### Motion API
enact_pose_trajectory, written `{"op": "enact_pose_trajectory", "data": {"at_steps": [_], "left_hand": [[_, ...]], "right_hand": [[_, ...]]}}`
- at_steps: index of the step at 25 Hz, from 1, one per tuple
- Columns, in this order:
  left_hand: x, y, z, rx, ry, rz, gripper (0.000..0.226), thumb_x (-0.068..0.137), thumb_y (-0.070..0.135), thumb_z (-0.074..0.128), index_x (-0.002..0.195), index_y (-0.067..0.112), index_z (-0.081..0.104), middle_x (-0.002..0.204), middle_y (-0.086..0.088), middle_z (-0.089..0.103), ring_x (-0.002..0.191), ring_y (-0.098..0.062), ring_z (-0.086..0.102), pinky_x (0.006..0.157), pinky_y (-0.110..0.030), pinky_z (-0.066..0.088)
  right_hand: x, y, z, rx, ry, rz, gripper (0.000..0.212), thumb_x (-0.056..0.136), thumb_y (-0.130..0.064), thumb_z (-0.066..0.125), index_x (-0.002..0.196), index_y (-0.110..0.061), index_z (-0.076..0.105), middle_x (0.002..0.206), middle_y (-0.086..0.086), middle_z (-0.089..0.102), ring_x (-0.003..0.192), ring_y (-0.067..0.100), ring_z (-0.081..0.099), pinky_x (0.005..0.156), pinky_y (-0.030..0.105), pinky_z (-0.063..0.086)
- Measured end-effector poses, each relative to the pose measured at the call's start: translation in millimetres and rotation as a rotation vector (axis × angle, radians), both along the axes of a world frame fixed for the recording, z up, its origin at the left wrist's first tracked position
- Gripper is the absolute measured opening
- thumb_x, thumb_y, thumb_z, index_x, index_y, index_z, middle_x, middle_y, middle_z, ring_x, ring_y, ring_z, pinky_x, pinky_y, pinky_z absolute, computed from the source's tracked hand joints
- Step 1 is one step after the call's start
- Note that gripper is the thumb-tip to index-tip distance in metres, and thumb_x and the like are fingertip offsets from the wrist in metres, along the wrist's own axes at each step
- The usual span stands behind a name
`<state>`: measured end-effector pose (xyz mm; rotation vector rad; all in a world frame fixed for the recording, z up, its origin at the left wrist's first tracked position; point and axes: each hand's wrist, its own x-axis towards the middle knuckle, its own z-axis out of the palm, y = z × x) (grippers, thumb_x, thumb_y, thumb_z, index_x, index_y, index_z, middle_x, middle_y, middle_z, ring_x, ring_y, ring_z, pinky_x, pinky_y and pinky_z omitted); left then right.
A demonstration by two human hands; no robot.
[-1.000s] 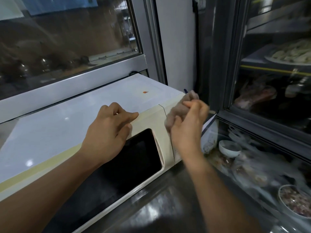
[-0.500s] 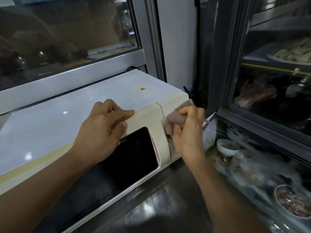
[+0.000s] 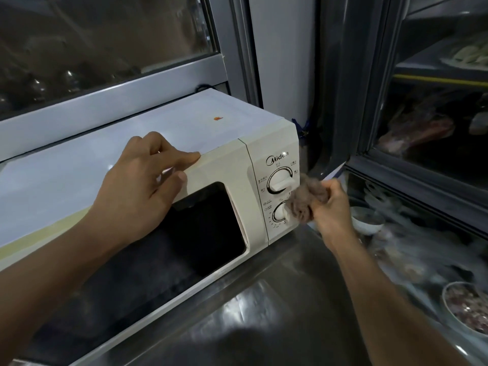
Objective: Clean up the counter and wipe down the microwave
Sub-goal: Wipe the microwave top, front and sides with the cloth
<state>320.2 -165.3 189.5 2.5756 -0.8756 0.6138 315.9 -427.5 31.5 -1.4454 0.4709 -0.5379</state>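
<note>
A cream microwave (image 3: 221,165) with a dark door window stands on the steel counter (image 3: 277,307). My left hand (image 3: 142,186) rests on its top front edge, fingers bent over the corner above the door. My right hand (image 3: 330,207) grips a bunched grey-brown cloth (image 3: 303,199) and presses it against the lower knob of the control panel at the microwave's right end. The upper knob (image 3: 281,184) shows uncovered; the lower one is partly hidden by the cloth.
A glass-fronted display fridge (image 3: 422,159) with food stands close on the right. Below it lie a small white bowl (image 3: 365,223), plastic-wrapped items and a bowl of minced meat (image 3: 467,310). A window frame (image 3: 111,101) runs behind the microwave.
My right hand has moved the cloth down from the microwave's top right corner to the lower knob, uncovering the panel. My left hand has stayed on the top edge.
</note>
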Motion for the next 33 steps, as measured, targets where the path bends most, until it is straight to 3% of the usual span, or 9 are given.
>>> {"op": "enact_pose_trajectory", "data": {"at_steps": [2, 6, 10, 15, 19, 23, 26, 29, 33], "left_hand": [[-0.7, -0.3, -0.1, 0.014, -0.010, 0.014, 0.043, 0.085, 0.028, 0.041, 0.121, 0.023, 0.064, 0.097, 0.008, 0.049, 0.093, -0.008, 0.039, 0.069, -0.020, 0.031], [-1.8, -1.1, 1.5, 0.015, -0.004, 0.021, 0.043, 0.084, 0.028, 0.041, 0.120, 0.023, 0.064, 0.097, 0.008, 0.048, 0.093, -0.010, 0.040, 0.073, -0.021, 0.028], [-0.9, -0.5, 0.6, 0.014, -0.013, 0.019, 0.034, 0.090, 0.021, 0.049, 0.121, 0.021, 0.064, 0.097, 0.007, 0.047, 0.095, -0.011, 0.040, 0.075, -0.025, 0.030], [-1.2, -1.0, 0.0, 0.003, -0.009, 0.022, 0.041, 0.085, 0.025, 0.043, 0.120, 0.022, 0.064, 0.099, 0.005, 0.048, 0.100, -0.019, 0.044, 0.077, -0.030, 0.034], [-1.6, -0.4, -0.1, 0.006, -0.009, 0.016, 0.043, 0.084, 0.026, 0.042, 0.121, 0.023, 0.063, 0.100, 0.007, 0.047, 0.099, -0.013, 0.042, 0.077, -0.029, 0.034], [0.1, 0.1, -1.5, 0.002, -0.013, 0.011, 0.041, 0.086, 0.026, 0.043, 0.122, 0.025, 0.063, 0.099, 0.008, 0.047, 0.098, -0.008, 0.039, 0.077, -0.025, 0.032], [1.8, 0.9, -1.9, 0.000, -0.022, 0.007, 0.033, 0.092, 0.015, 0.050, 0.122, 0.023, 0.063, 0.100, 0.006, 0.047, 0.097, -0.008, 0.038, 0.077, -0.023, 0.031], [0.7, 0.6, -2.0, -0.010, -0.024, 0.003, 0.033, 0.092, 0.016, 0.050, 0.122, 0.023, 0.063, 0.099, 0.007, 0.047, 0.096, -0.007, 0.038, 0.076, -0.024, 0.031], [0.3, -0.1, -1.9, -0.005, -0.034, 0.005, 0.042, 0.084, 0.027, 0.043, 0.121, 0.025, 0.063, 0.096, 0.010, 0.046, 0.095, -0.010, 0.040, 0.075, -0.029, 0.033]], "right_hand": [[-2.0, 4.4, -14.4, -0.065, 0.065, -0.004, 0.031, 0.083, 0.003, 0.061, 0.074, -0.023, 0.047, 0.075, 0.000, 0.059, 0.074, 0.016, 0.060, 0.066, 0.032, 0.053], [5.8, 12.0, 17.2, -0.111, -0.123, -0.118, 0.029, 0.076, -0.001, 0.069, 0.074, -0.026, 0.054, 0.084, 0.002, 0.065, 0.074, 0.008, 0.063, 0.060, 0.017, 0.050], [-7.9, 50.6, 17.5, -0.198, -0.063, -0.278, 0.013, 0.078, 0.001, 0.065, 0.088, -0.006, 0.060, 0.102, 0.017, 0.059, 0.093, 0.029, 0.059, 0.084, 0.036, 0.051], [-27.2, 90.0, 15.1, -0.379, -0.224, -0.230, 0.014, 0.070, 0.006, 0.068, 0.077, -0.002, 0.060, 0.104, 0.000, 0.047, 0.107, 0.027, 0.053, 0.093, 0.027, 0.044], [-9.8, 50.3, 13.1, -0.309, -0.099, -0.224, 0.021, 0.070, 0.011, 0.065, 0.074, -0.009, 0.058, 0.105, 0.015, 0.055, 0.099, 0.031, 0.060, 0.080, 0.005, 0.043], [9.5, 18.5, 10.3, 0.012, 0.040, -0.191, 0.029, 0.078, 0.005, 0.064, 0.068, -0.019, 0.052, 0.103, 0.021, 0.063, 0.093, 0.036, 0.064, 0.083, 0.046, 0.055], [0.1, 49.7, 18.0, -0.147, -0.022, -0.267, 0.022, 0.074, 0.010, 0.060, 0.072, -0.010, 0.051, 0.110, 0.020, 0.056, 0.089, 0.034, 0.063, 0.072, 0.035, 0.058], [-18.1, 80.7, 18.0, -0.419, -0.146, -0.234, 0.029, 0.070, 0.009, 0.066, 0.075, -0.016, 0.051, 0.107, 0.007, 0.046, 0.105, 0.029, 0.057, 0.092, 0.032, 0.050], [-3.4, 33.7, 16.7, -0.244, -0.029, -0.191, 0.022, 0.076, 0.007, 0.064, 0.076, -0.014, 0.055, 0.108, 0.009, 0.054, 0.095, 0.021, 0.059, 0.085, 0.015, 0.050]]}}
